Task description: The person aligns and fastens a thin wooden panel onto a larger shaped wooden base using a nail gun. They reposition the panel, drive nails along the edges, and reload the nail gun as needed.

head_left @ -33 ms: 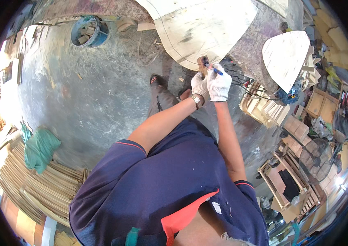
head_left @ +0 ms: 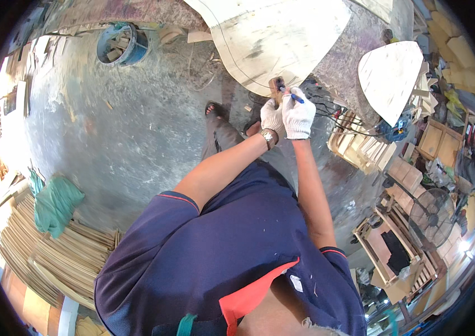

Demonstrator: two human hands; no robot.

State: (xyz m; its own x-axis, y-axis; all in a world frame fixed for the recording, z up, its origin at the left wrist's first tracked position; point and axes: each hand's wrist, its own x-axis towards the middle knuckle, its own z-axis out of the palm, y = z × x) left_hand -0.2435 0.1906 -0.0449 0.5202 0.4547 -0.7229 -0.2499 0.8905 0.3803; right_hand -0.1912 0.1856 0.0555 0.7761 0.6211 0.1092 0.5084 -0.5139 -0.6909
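Observation:
Both my hands wear white knitted gloves and meet at the rounded near end of a large pale board (head_left: pixel 276 42). My left hand (head_left: pixel 271 116) is closed on a small brown wooden piece (head_left: pixel 276 84) with a dark patch, which sits at the board's edge. Close beside it on the right, my right hand (head_left: pixel 299 117) grips a blue pen (head_left: pixel 297 98), its tip pointing toward the wooden piece. The gloves hide most of the wooden piece and the exact spot the pen meets.
A smaller pale pointed board (head_left: pixel 391 78) lies to the right, over dark cables (head_left: pixel 332 115). A blue bucket (head_left: pixel 132 50) of wood scraps stands far left. Stacked wooden strips (head_left: pixel 53 246) and a green bag (head_left: pixel 57 204) are at left, a standing fan (head_left: pixel 432 210) at right.

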